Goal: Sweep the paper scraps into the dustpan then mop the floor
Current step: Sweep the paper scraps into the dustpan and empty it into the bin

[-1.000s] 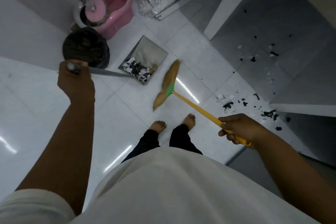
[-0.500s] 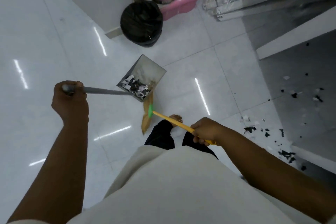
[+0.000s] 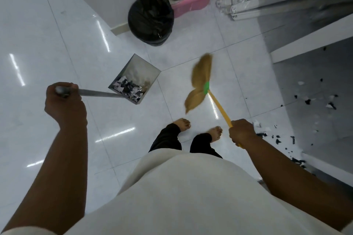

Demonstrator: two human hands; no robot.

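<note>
Right hand (image 3: 241,132) grips the yellow handle of the broom (image 3: 200,80); left hand (image 3: 65,101) grips the metal handle of the dustpan (image 3: 142,68), which is part-filled. We judge the paper scraps (image 3: 277,138) light and easily scattered, so the soft bristles want short, low strokes. Scraps lie on the floor right of our feet, more on the grey floor under the white ledge (image 3: 305,46), awkward to reach. Black bin (image 3: 150,19) and pink mop bucket (image 3: 193,4) stand ahead.

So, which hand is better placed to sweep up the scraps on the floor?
Right. The right hand grips the broom, and the loose scraps lie on its side; the left hand holds the dustpan handle.
</note>
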